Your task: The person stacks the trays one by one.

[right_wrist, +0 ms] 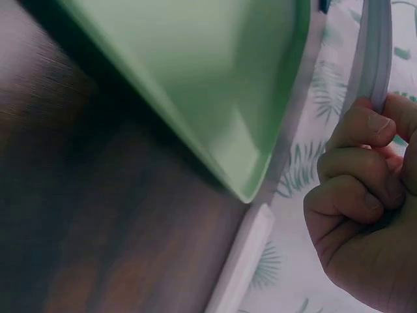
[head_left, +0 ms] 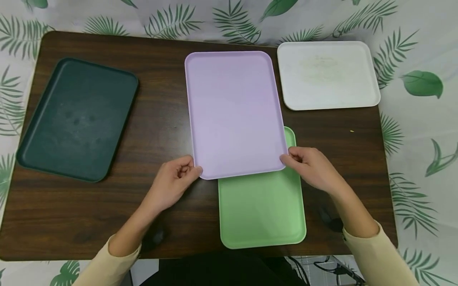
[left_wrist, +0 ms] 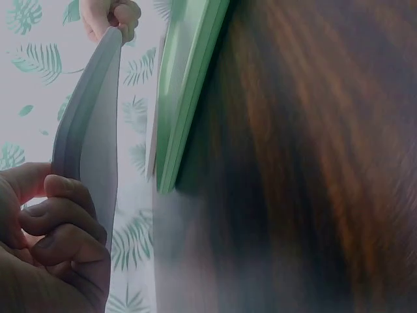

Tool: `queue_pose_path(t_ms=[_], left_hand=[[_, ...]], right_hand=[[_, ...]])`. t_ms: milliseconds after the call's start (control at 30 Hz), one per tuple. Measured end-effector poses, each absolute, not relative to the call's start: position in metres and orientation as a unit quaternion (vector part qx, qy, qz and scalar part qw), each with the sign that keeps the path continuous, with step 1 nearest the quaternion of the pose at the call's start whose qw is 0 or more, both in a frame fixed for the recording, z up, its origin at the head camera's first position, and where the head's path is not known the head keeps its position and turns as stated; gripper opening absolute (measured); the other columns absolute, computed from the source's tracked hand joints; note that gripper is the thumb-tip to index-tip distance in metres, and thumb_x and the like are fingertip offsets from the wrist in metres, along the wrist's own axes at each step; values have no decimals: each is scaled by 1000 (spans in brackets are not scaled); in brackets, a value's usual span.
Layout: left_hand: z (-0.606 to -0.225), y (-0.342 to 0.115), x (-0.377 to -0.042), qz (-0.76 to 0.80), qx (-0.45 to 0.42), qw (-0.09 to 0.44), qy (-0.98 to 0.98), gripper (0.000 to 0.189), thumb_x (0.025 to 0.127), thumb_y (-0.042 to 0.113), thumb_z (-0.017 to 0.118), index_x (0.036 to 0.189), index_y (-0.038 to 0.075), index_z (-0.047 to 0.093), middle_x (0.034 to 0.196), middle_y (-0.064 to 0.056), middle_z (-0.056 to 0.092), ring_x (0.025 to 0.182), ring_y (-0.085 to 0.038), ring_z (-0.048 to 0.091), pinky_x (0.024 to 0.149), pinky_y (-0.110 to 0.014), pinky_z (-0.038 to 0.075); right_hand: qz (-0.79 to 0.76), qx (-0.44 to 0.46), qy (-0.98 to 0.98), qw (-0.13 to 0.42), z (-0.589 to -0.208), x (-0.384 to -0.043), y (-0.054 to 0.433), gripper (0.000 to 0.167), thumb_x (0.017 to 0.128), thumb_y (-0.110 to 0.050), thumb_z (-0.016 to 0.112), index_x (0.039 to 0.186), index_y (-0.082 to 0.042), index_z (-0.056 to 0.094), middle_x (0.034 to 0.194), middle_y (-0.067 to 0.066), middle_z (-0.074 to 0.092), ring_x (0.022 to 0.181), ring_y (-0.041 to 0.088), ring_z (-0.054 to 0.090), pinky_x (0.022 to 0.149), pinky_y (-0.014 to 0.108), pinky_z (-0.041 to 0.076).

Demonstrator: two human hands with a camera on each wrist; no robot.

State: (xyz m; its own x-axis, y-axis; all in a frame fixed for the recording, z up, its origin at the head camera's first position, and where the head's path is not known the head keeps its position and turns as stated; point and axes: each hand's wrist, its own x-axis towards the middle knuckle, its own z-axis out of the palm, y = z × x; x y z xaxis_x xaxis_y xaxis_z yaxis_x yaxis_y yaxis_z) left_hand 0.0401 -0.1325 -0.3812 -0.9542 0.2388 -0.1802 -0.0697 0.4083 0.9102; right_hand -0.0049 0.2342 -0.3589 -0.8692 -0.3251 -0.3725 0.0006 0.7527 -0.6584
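Note:
Both hands hold a light purple tray [head_left: 236, 111] by its two near corners. The left hand [head_left: 173, 180] pinches the near left corner, thumb on top and the other fingers curled beneath. At the near right corner the right hand [head_left: 315, 167] pinches the rim the same way. Below the purple tray lies a light green tray [head_left: 262, 210], its far part hidden by it in the head view. Both wrist views show the purple tray [left_wrist: 98, 117] raised above the table, apart from the green tray [right_wrist: 195, 85].
A dark green tray [head_left: 78, 119] lies at the left of the brown wooden table [head_left: 161, 226]. At the far right is a white tray [head_left: 327, 75], slightly past the table's right edge. Leaf-patterned cloth [head_left: 418, 131] surrounds the table. Cables [head_left: 322, 268] hang below the near edge.

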Motion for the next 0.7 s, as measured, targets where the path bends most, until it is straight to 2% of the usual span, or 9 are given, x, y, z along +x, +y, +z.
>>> queue_pose_path(t_ms=[233, 433, 600, 700], left_hand=[[-383, -125, 55, 537, 76, 159, 825, 31, 95, 20, 65, 70, 19, 47, 55, 7, 30, 49, -8, 29, 49, -23, 22], [-388, -118, 67, 542, 98, 172, 816, 33, 96, 23, 65, 69, 20, 46, 55, 9, 33, 48, -7, 32, 48, -22, 24], [-390, -113, 74, 546, 109, 180, 811, 32, 96, 23, 65, 70, 21, 47, 55, 10, 36, 47, -6, 33, 47, -22, 26], [-391, -111, 77, 542, 115, 177, 813, 31, 95, 22, 66, 70, 21, 48, 56, 11, 39, 47, -6, 35, 46, -21, 28]], right_hand=[[-390, -69, 880, 262, -363, 20, 249, 38, 96, -26, 65, 66, -13, 47, 58, -3, 34, 53, 11, 35, 48, 27, 29], [-422, -82, 859, 278, -373, 38, 263, 39, 92, -16, 70, 61, -13, 46, 56, -8, 33, 50, 8, 34, 44, 26, 28], [-451, -84, 840, 290, -377, 49, 272, 36, 92, -14, 70, 61, -11, 51, 55, -9, 33, 49, 5, 32, 42, 25, 27], [-466, -87, 830, 294, -380, 55, 277, 28, 92, -12, 70, 66, -10, 59, 55, -9, 34, 49, 4, 31, 42, 25, 26]])
